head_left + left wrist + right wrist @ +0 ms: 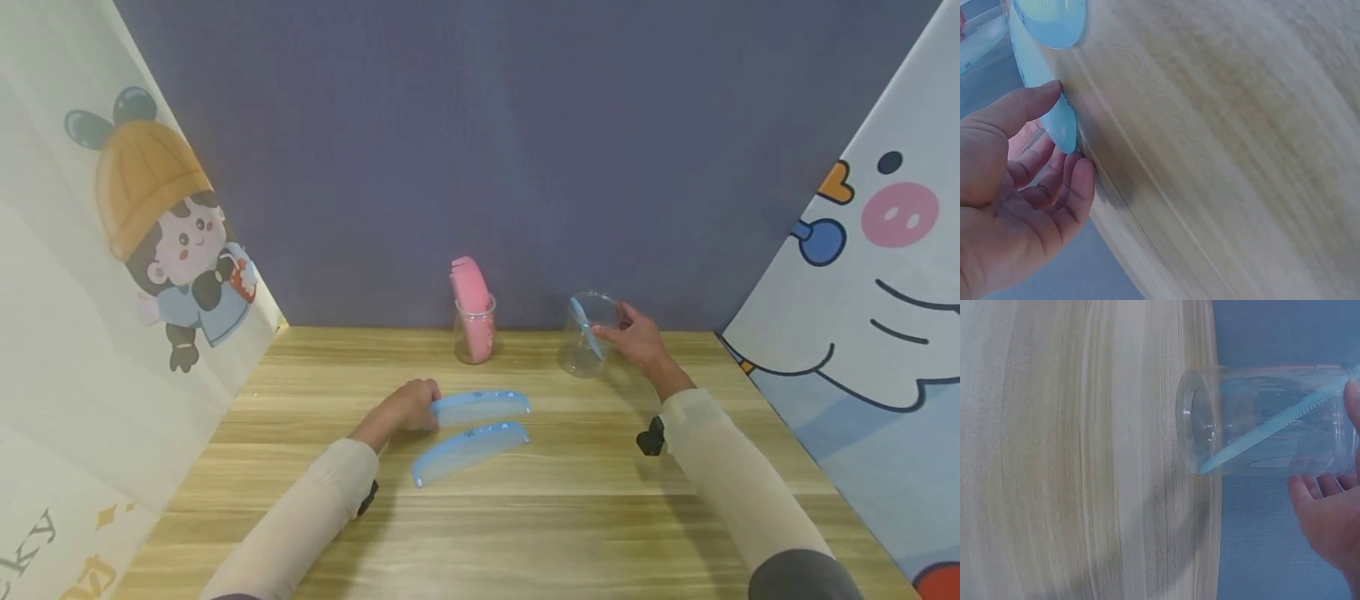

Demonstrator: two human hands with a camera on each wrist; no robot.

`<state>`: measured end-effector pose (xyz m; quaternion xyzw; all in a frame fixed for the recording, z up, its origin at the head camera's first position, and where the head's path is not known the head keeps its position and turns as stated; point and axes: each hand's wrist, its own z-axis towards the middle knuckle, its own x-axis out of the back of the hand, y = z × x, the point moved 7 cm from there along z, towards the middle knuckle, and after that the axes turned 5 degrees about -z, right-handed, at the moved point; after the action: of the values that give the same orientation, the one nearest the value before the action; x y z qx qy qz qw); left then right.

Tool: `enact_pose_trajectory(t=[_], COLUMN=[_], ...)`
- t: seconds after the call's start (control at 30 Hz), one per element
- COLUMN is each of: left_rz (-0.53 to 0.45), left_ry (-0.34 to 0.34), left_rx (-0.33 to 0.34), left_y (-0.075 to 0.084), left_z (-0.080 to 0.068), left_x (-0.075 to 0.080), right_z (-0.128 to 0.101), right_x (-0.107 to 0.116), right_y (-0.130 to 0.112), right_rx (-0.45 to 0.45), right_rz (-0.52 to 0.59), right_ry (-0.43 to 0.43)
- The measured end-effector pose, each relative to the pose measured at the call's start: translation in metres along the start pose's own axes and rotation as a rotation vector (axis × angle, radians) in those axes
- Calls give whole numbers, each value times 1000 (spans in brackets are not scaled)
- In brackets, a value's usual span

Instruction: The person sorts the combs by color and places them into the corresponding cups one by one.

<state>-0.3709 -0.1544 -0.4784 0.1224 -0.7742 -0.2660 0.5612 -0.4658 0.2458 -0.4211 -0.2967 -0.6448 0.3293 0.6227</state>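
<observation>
On the left wall hangs a cloth printed with a cartoon child point(168, 242) in an orange hat. On the wooden bench point(525, 517), left of centre, the left hand point(405, 408) has its grip pinched on the left end of the farther blue comb point(480, 407); the left wrist view shows the thumb point(1019, 109) on one face of the comb's rounded tip and the curled fingers point(1072, 187) under it. Just near of that one lies a second blue comb point(468, 450), slanting down to the left on the bench, untouched and close beside the first.

At the far edge of the bench, by the dark back wall, a clear jar point(475, 332) stands upright with a pink comb point(471, 304) standing in it. To its right, apart from it, is a second clear jar point(588, 333) with a third blue comb point(581, 325) leaning aslant inside. The right hand point(637, 340) has its grip curled round this jar's right side near the rim; in the right wrist view the fingers point(1319, 487) wrap the jar point(1260, 419), whose base touches the bench. Farthest right hangs a cloth with a cartoon pig face point(892, 225).
</observation>
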Motion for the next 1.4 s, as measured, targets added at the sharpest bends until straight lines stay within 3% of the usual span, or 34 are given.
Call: enact_pose_trajectory(t=[0.33, 0.6, 0.77, 1.0, 1.13, 1.4], left_rz=[1, -92, -121, -246, -301, -589], left_ry=[22, 5, 6, -7, 2, -19], left_rx=[-22, 0, -19, -14, -55, -50], left_y=[-3, -9, -9, -9, -7, -6], left_z=[2, 3, 2, 2, 4, 5], left_x=[1, 3, 7, 15, 21, 28], right_z=[-4, -4, -5, -4, -3, -5], right_x=[0, 0, 1, 2, 3, 3], right_y=[1, 1, -2, -1, 0, -1], right_rx=[-4, 1, 0, -4, 0, 9], right_rz=[21, 24, 18, 8, 5, -4], right_ry=[19, 11, 14, 17, 16, 18])
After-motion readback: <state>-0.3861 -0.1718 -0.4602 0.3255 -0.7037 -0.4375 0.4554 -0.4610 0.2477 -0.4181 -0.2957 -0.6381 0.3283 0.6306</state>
